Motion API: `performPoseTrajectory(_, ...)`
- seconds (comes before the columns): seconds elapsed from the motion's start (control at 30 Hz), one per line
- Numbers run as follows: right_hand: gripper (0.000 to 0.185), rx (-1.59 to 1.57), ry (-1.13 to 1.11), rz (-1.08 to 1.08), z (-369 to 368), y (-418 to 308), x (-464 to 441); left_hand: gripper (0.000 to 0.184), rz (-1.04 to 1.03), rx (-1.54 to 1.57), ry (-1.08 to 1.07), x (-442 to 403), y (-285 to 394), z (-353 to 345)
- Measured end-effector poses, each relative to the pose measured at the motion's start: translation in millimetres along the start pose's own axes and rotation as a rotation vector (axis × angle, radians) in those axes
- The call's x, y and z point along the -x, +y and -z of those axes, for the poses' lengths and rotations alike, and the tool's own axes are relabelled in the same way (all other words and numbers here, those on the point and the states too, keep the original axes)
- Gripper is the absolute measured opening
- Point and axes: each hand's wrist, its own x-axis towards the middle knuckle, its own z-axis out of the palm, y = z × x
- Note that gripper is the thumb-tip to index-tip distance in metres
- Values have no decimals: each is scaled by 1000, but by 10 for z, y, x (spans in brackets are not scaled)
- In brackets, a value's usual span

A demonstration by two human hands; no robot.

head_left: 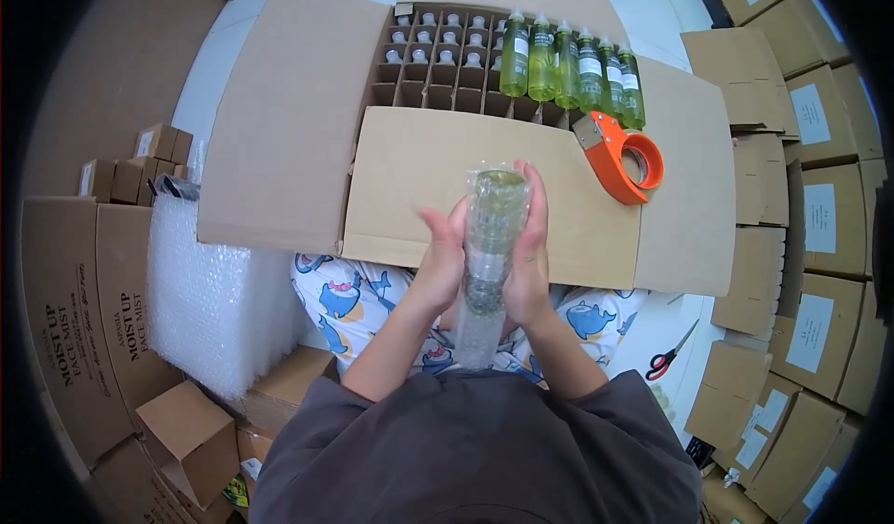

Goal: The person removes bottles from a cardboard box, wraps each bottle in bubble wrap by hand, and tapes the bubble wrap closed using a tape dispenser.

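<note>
A green bottle rolled in clear bubble wrap [488, 244] is upright in front of my body, pressed between my two hands. My left hand [441, 265] lies along its left side, thumb sticking out away from it. On the other side, my right hand [529, 268] has its palm and fingers against the wrap. Loose bubble wrap trails below the bottle towards my shirt. Beyond my hands stands an open cardboard carton [494, 147] with dividers. Several green bottles [566, 66] lie across its right part, while white caps of other bottles show in its left compartments.
An orange tape dispenser [622, 161] rests on the carton's right flaps. A stack of bubble wrap sheets [209, 291] stands at my left, near brown boxes [98, 310]. Scissors [669, 354] lie on the floor at right, beside stacked labelled cartons [819, 217].
</note>
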Motion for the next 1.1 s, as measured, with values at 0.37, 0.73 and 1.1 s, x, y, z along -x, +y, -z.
performPoseTrajectory(0.37,63,357,71,188,54,88,153,60,-99,-269,50,8,-146,-54)
performPoseTrajectory(0.73,102,284,-236,-532,1477,-226,844,70,-623,-912,181,150,-146,-503)
performPoseTrajectory(1.1,73,782,71,-986,2650,-495,2038,52,-406,-1526,864,513,247,1292)
